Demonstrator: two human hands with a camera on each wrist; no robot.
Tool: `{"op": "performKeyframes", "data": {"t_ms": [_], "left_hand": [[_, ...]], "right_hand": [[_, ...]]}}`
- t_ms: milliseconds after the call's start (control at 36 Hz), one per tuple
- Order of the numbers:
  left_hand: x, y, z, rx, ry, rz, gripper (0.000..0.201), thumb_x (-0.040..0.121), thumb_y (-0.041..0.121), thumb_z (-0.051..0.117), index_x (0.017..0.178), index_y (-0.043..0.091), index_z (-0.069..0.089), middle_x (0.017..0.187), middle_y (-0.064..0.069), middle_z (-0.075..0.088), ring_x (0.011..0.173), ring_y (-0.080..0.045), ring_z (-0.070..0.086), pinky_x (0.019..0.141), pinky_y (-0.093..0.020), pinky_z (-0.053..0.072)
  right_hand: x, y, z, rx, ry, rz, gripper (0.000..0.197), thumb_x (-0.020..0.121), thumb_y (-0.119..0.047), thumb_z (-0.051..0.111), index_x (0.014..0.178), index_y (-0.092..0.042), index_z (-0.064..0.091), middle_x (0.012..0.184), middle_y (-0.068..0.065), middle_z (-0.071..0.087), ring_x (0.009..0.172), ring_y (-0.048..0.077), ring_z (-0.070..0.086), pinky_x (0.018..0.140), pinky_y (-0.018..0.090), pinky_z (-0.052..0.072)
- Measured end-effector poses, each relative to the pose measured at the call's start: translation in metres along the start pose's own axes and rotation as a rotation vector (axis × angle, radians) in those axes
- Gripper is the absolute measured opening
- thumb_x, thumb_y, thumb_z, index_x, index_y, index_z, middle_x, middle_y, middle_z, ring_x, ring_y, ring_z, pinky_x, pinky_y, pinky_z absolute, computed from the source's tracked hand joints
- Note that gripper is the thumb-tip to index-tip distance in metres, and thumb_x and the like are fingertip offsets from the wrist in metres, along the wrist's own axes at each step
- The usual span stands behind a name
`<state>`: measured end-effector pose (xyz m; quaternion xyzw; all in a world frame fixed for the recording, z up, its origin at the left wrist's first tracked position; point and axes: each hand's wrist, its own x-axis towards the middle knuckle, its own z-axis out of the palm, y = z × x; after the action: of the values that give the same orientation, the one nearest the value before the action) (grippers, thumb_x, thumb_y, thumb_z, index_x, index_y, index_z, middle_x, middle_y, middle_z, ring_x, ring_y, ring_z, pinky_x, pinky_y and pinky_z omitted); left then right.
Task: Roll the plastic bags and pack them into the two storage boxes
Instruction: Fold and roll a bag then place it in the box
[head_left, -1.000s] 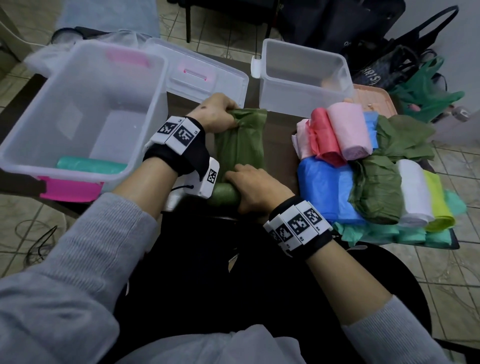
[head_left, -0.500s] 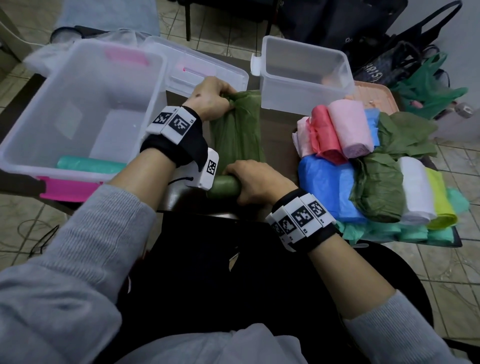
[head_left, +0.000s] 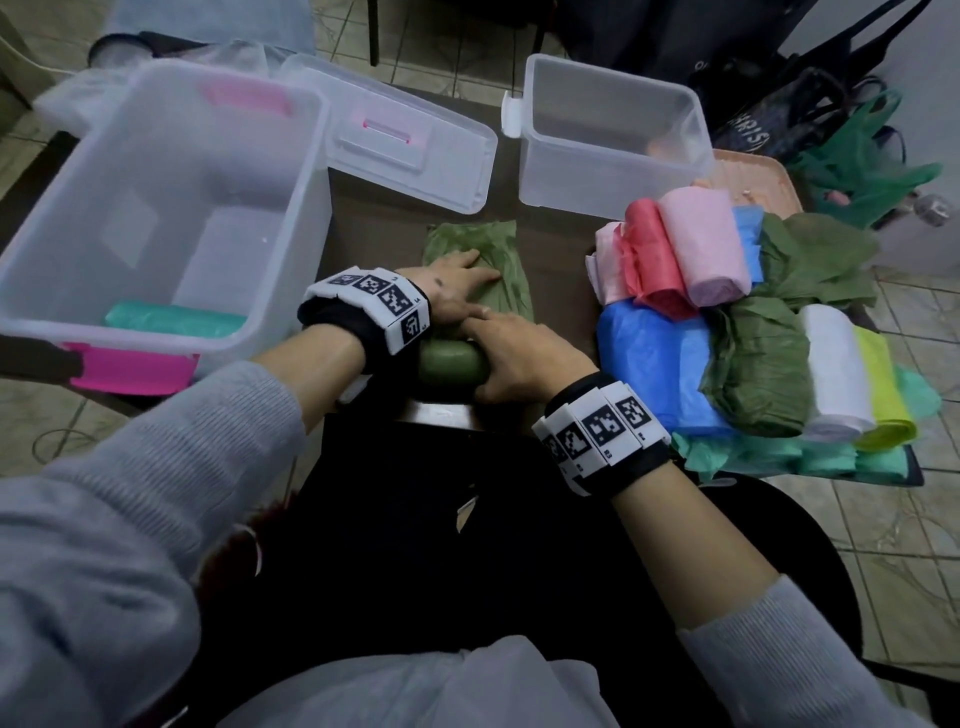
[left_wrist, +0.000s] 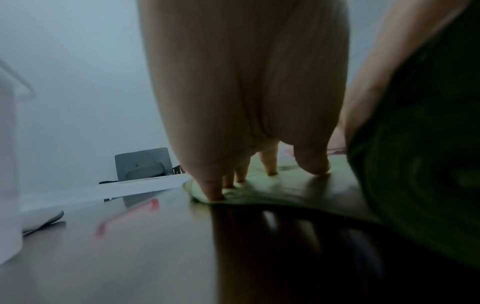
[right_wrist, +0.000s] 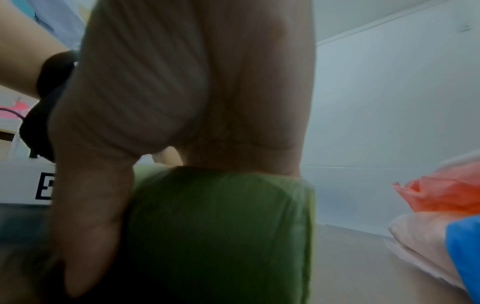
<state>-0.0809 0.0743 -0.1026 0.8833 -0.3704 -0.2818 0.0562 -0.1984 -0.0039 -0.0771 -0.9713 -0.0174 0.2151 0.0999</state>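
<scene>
An olive green plastic bag lies on the dark table, its near end wound into a thick roll. My right hand curls over that roll, thumb on its left side. My left hand presses flat on the unrolled part just beyond the roll, fingers straight on the green bag. The large clear box with pink handles stands at the left and holds one teal roll. The smaller clear box stands at the back right, and I see no rolls in it.
The large box's lid lies between the two boxes. A pile of rolled and folded bags in pink, red, blue, green, white and yellow covers the table's right side. Dark bags sit on the floor behind.
My left hand let go of the bag's far end, came back toward me and now presses flat near the roll. The right hand stays on the roll.
</scene>
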Motion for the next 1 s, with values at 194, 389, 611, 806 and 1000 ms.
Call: {"op": "performKeyframes", "data": {"t_ms": [194, 389, 611, 806, 1000], "left_hand": [[0.002, -0.005, 0.009, 0.055, -0.02, 0.018, 0.069, 0.097, 0.05, 0.036, 0.151, 0.027, -0.001, 0.158, -0.006, -0.014, 0.146, -0.022, -0.011, 0.118, -0.04, 0.0], [0.002, -0.003, 0.009, 0.098, -0.039, 0.01, 0.072, 0.096, 0.053, 0.035, 0.151, 0.027, -0.004, 0.158, -0.006, -0.016, 0.146, -0.023, -0.012, 0.117, -0.04, 0.0], [0.001, -0.006, 0.007, 0.098, -0.052, 0.011, 0.071, 0.096, 0.049, 0.037, 0.15, 0.031, -0.004, 0.158, -0.002, -0.016, 0.146, -0.02, -0.012, 0.119, -0.039, 0.001], [0.002, -0.007, 0.01, 0.096, -0.032, 0.017, 0.075, 0.094, 0.045, 0.045, 0.15, 0.031, -0.003, 0.158, -0.003, -0.016, 0.146, -0.019, -0.012, 0.118, -0.037, -0.001], [0.0, -0.006, 0.008, 0.052, -0.025, 0.022, 0.075, 0.094, 0.047, 0.046, 0.151, 0.031, 0.0, 0.158, -0.001, -0.014, 0.146, -0.018, -0.011, 0.117, -0.038, -0.001]], "right_hand": [[-0.001, -0.005, -0.001, 0.033, -0.028, 0.013, 0.051, 0.068, -0.027, 0.07, 0.115, -0.017, 0.055, 0.116, 0.009, 0.056, 0.106, 0.031, 0.056, 0.085, 0.046, 0.05], [-0.004, -0.001, -0.001, 0.074, 0.026, -0.034, 0.049, 0.07, -0.025, 0.071, 0.116, -0.013, 0.059, 0.115, 0.011, 0.06, 0.102, 0.03, 0.057, 0.072, 0.026, 0.038], [-0.006, -0.002, -0.007, 0.11, 0.036, -0.051, 0.043, 0.068, -0.026, 0.074, 0.108, -0.012, 0.065, 0.107, 0.006, 0.062, 0.096, 0.027, 0.059, 0.073, 0.028, 0.044], [-0.008, 0.003, 0.003, 0.201, 0.084, -0.018, 0.054, 0.064, -0.022, 0.079, 0.108, -0.013, 0.049, 0.093, -0.001, 0.048, 0.091, 0.025, 0.053, 0.07, 0.029, 0.037], [-0.009, 0.006, 0.003, 0.24, 0.096, -0.014, 0.048, 0.062, -0.027, 0.084, 0.098, -0.015, 0.054, 0.088, -0.004, 0.054, 0.083, 0.018, 0.052, 0.072, 0.03, 0.043]]}}
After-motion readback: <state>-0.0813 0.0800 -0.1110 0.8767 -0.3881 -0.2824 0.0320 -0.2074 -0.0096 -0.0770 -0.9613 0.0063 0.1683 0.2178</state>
